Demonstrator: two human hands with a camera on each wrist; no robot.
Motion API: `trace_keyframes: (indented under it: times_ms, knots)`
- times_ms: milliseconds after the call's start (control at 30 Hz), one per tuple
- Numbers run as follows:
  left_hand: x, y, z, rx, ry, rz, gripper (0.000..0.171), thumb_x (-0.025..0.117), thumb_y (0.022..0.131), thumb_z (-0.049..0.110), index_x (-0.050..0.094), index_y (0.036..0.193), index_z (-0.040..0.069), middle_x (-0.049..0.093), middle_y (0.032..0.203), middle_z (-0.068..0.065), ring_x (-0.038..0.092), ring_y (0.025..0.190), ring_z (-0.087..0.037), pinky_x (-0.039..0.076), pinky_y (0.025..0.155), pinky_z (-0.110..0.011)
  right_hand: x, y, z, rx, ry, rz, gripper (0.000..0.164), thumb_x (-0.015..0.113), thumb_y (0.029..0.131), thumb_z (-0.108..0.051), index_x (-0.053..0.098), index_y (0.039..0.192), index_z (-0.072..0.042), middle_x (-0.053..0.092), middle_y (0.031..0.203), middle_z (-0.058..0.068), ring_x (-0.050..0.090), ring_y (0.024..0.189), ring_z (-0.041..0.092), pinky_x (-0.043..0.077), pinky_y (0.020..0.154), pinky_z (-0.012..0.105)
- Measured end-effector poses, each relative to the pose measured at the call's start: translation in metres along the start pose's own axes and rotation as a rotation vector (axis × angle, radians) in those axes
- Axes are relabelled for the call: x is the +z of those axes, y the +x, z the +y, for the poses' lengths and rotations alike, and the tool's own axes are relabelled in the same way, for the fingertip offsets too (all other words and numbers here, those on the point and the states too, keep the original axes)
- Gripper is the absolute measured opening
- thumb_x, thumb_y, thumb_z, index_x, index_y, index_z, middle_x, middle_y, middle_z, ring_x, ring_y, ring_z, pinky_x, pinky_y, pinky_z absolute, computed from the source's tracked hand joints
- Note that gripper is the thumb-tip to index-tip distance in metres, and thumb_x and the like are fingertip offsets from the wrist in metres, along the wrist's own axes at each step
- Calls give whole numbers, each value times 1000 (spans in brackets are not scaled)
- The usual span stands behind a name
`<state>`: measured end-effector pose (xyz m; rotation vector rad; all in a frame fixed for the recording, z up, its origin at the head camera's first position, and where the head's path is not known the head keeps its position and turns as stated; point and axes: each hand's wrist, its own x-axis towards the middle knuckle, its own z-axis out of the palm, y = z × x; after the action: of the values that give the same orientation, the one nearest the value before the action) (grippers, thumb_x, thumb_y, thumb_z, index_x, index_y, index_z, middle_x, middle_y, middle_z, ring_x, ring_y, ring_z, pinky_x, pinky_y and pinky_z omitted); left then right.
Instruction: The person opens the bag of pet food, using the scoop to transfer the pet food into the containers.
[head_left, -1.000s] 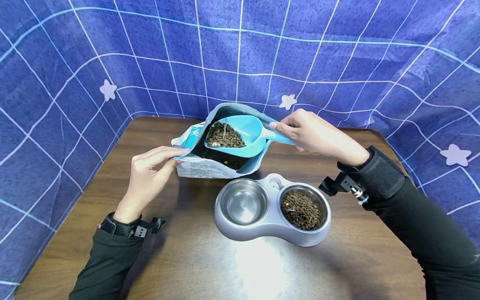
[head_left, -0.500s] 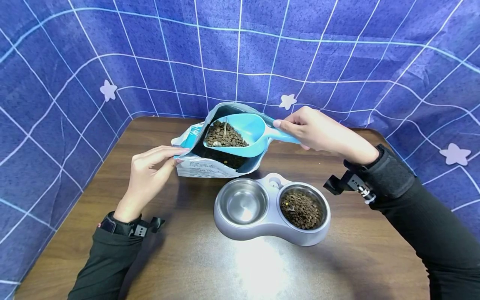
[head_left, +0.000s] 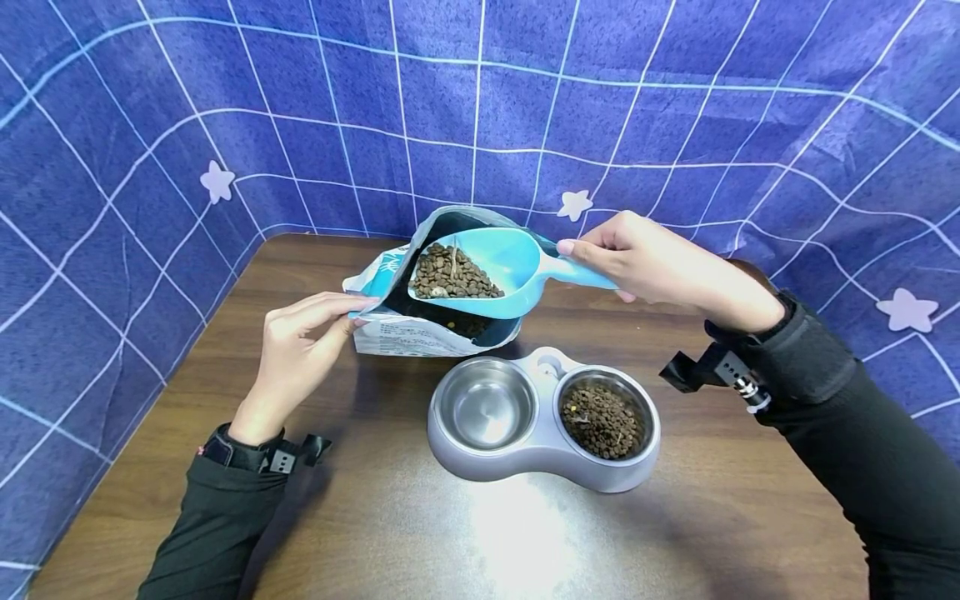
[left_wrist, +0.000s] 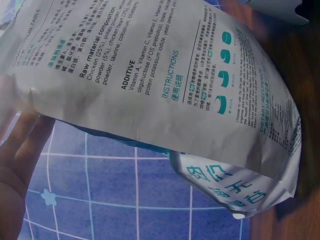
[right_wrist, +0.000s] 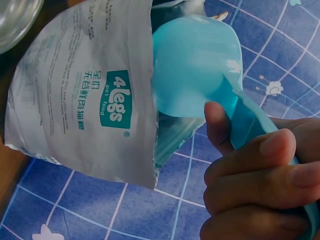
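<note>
My right hand point(head_left: 637, 260) grips the handle of a light blue scoop point(head_left: 517, 265), its fingers curled round it in the right wrist view. Brown kibble point(head_left: 453, 273) fills the far left part of the scoop, which sits in the mouth of an open pet food bag point(head_left: 397, 335). At the bag's left corner, my left hand point(head_left: 300, 354) pinches the edge between thumb and fingers. More kibble shows dimly inside the bag below the scoop. Printed text covers the bag's side point(left_wrist: 150, 75) in the left wrist view.
A grey double feeder point(head_left: 540, 458) stands on the wooden table point(head_left: 360, 517) just in front of the bag. Its left steel bowl point(head_left: 487, 408) is bare; the right bowl point(head_left: 641, 417) holds kibble. A blue gridded cloth point(head_left: 450, 100) with star shapes hangs behind.
My right hand and the scoop have shifted to the right, the handle sliding farther out past the bag's rim. The left hand and the bag stay in place.
</note>
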<state>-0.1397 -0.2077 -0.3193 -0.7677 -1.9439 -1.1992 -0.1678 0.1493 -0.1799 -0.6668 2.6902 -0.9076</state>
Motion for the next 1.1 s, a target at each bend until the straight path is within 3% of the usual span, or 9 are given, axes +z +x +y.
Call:
trace_keyframes:
  times_ms: [200, 433, 733, 967, 1100]
  knots:
    - [-1, -1, -1, 8, -2, 4, 32, 67, 78, -27, 79, 98, -5, 78, 96, -12, 68, 99, 5, 51, 92, -17, -5, -3, 2, -18, 6, -9, 50, 50, 110, -33, 53, 66, -10, 40, 51, -2, 35, 43, 10, 28, 39, 25]
    - [-1, -1, -1, 4, -18, 4, 32, 66, 78, -27, 79, 98, -6, 78, 101, 2, 69, 100, 4, 51, 93, -17, -14, -7, 7, -45, 17, -22, 47, 50, 109, -32, 61, 71, -5, 40, 53, -1, 34, 43, 10, 28, 39, 25]
    - [0, 0, 0, 5, -9, -2, 30, 68, 77, -28, 78, 98, -8, 77, 101, 5, 68, 99, 5, 51, 93, -16, -28, -16, 14, 14, -14, 18, 49, 50, 108, -35, 57, 68, -8, 41, 51, -1, 35, 41, 11, 29, 37, 25]
    - [0, 1, 0, 4, -17, -1, 30, 67, 78, -28, 78, 98, -8, 74, 104, 17, 68, 99, 5, 51, 93, -16, -37, -24, 21, 26, 6, 31, 49, 51, 108, -36, 57, 68, -7, 41, 50, -1, 34, 41, 10, 27, 35, 26]
    - [0, 1, 0, 2, -12, -3, 30, 66, 78, -27, 78, 98, -8, 75, 103, 14, 68, 99, 5, 51, 92, -16, -40, -27, 28, 24, 3, 38, 47, 51, 108, -35, 61, 70, -10, 41, 49, -1, 34, 41, 10, 28, 34, 27]
